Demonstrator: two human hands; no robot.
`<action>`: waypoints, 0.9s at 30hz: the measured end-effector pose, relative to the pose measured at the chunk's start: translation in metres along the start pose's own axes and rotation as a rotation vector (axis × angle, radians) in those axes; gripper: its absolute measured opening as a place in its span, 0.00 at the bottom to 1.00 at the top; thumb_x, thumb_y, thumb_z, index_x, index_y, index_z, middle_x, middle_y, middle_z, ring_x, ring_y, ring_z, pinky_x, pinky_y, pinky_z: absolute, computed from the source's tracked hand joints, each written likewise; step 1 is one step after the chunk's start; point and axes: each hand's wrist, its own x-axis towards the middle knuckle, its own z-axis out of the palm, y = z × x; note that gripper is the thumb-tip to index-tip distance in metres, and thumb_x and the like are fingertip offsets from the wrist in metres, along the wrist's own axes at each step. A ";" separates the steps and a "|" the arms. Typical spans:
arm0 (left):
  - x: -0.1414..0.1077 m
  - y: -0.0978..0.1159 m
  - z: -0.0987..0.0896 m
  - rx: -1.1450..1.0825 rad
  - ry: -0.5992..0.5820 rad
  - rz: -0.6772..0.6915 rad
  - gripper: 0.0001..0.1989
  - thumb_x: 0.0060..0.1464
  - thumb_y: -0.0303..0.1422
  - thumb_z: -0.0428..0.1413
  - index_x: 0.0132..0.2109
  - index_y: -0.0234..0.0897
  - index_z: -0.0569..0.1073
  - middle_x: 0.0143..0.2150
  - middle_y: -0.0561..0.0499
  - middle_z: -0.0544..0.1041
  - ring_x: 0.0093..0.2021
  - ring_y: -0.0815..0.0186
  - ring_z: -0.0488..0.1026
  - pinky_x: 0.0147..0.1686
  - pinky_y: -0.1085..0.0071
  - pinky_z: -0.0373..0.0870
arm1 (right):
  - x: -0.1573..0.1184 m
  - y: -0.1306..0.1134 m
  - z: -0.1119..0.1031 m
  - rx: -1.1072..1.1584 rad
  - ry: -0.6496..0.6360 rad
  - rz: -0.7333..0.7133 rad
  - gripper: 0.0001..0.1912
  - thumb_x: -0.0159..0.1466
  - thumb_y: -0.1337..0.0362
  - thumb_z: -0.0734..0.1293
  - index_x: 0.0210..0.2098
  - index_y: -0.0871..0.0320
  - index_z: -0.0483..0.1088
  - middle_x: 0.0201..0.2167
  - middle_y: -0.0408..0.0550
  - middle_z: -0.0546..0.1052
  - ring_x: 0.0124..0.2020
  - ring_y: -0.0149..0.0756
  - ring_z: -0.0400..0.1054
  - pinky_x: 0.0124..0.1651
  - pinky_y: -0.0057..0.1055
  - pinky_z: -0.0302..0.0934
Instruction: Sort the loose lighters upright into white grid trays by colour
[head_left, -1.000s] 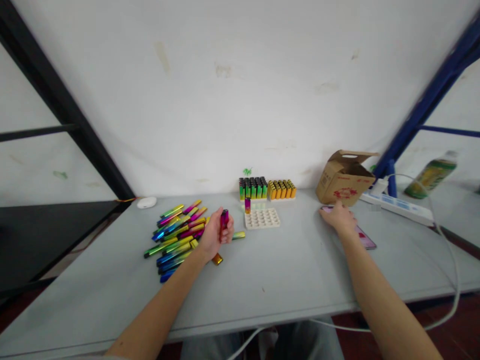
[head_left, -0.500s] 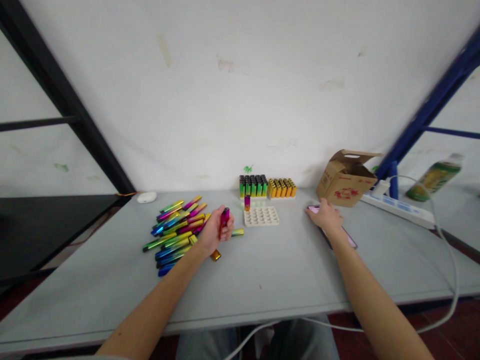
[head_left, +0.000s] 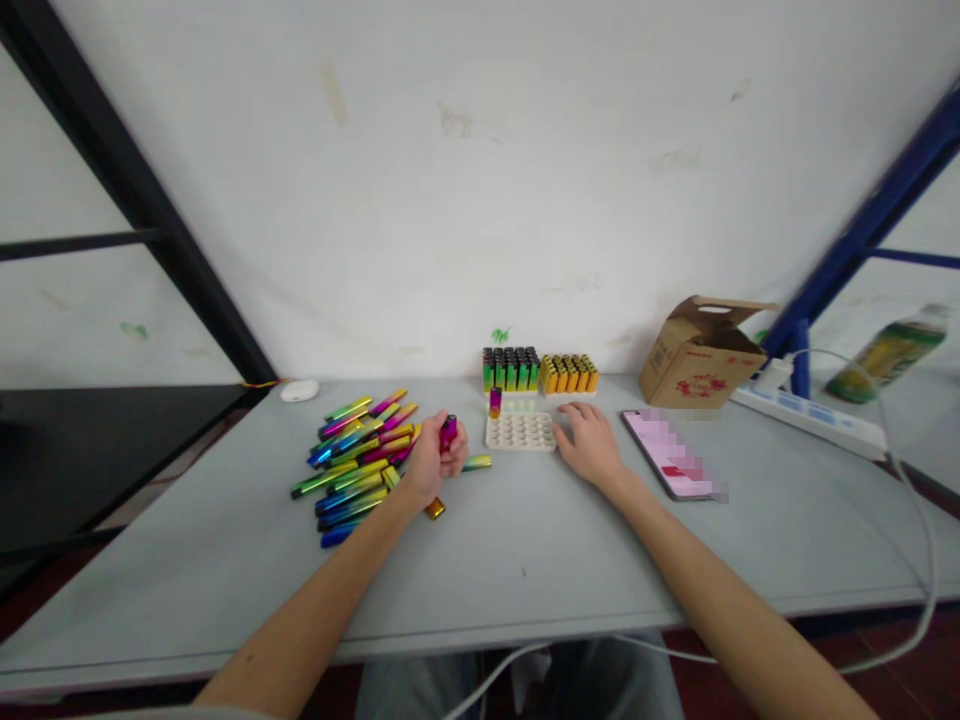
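My left hand (head_left: 435, 462) is closed around a shiny purple lighter (head_left: 448, 432), held upright with its dark top showing. Just right of it lies a white tray (head_left: 519, 446) with rows of holes; one purple-and-gold lighter (head_left: 495, 402) stands in its back left corner. My right hand (head_left: 592, 445) rests at the tray's right edge, fingers apart and nothing seen in them. To the left of my left hand spreads a loose pile of metallic lighters (head_left: 352, 480) in blue, green, yellow and pink. A green-yellow lighter (head_left: 478, 462) and a gold one (head_left: 435, 509) lie close by.
Against the wall stand a block of green-and-black lighters (head_left: 511, 372) and one of gold lighters (head_left: 570, 375). On the right are a phone (head_left: 667, 455), an open cardboard box (head_left: 701, 365), a power strip (head_left: 814, 420) and a bottle (head_left: 885, 355). A white case (head_left: 299, 390) sits back left.
My right hand has left the phone and moved left to the tray's right edge, uncovering the lit screen. My left hand keeps the purple lighter in nearly the same place.
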 end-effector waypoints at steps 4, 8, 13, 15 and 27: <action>0.001 -0.001 0.000 0.048 0.031 -0.006 0.26 0.53 0.54 0.46 0.19 0.39 0.55 0.14 0.63 0.45 0.13 0.77 0.40 0.13 0.80 0.40 | -0.001 -0.005 -0.001 0.229 -0.026 -0.093 0.22 0.71 0.60 0.51 0.53 0.64 0.67 0.52 0.58 0.72 0.55 0.43 0.63 0.61 0.39 0.54; 0.003 -0.004 0.004 0.111 0.087 0.010 0.26 0.53 0.54 0.46 0.19 0.39 0.55 0.14 0.62 0.45 0.13 0.76 0.41 0.13 0.80 0.40 | -0.003 -0.007 0.000 0.339 -0.099 -0.109 0.24 0.71 0.56 0.51 0.57 0.65 0.63 0.55 0.60 0.70 0.58 0.44 0.62 0.63 0.40 0.54; 0.005 -0.008 0.009 0.147 0.185 0.022 0.25 0.55 0.52 0.45 0.19 0.39 0.56 0.13 0.62 0.46 0.13 0.75 0.43 0.13 0.80 0.41 | -0.004 -0.009 0.004 0.341 -0.140 -0.123 0.25 0.71 0.56 0.52 0.58 0.66 0.62 0.56 0.63 0.69 0.58 0.45 0.61 0.63 0.43 0.53; 0.006 -0.009 0.009 0.151 0.216 0.018 0.24 0.55 0.51 0.44 0.20 0.39 0.57 0.13 0.62 0.46 0.13 0.75 0.43 0.12 0.80 0.41 | -0.004 -0.009 0.004 0.346 -0.141 -0.113 0.25 0.71 0.56 0.51 0.58 0.66 0.62 0.56 0.63 0.68 0.59 0.45 0.61 0.63 0.43 0.53; 0.001 -0.004 0.013 0.039 0.111 -0.027 0.24 0.54 0.51 0.45 0.20 0.39 0.56 0.14 0.62 0.45 0.13 0.76 0.42 0.12 0.82 0.42 | -0.004 -0.008 0.003 0.330 -0.142 -0.135 0.23 0.70 0.56 0.53 0.57 0.65 0.62 0.56 0.62 0.68 0.58 0.45 0.62 0.63 0.43 0.54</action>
